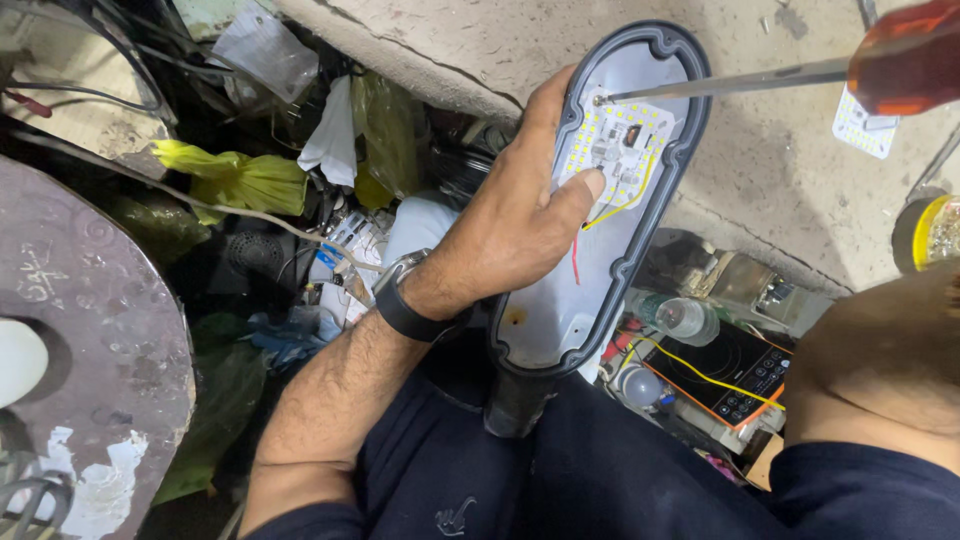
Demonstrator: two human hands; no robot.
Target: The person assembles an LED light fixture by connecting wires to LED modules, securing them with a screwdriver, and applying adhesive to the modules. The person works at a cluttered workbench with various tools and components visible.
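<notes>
The left hand (515,225) grips the grey lamp housing (600,200) at frame centre, fingers wrapped behind its rim, thumb (590,185) pressing the white LED board (620,145). A screwdriver (800,70) reaches in from the upper right, its tip at the board's top corner. The right hand seems out of view, so its grip cannot be told.

— What carries the things here?
— My lap (600,470), in dark trousers — the grey lamp housing (560,320) stands on it. Beyond, a rough concrete slab (760,170).
— And lying on that?
— One white LED board (866,128), one yellow-rimmed round part (925,232).
</notes>
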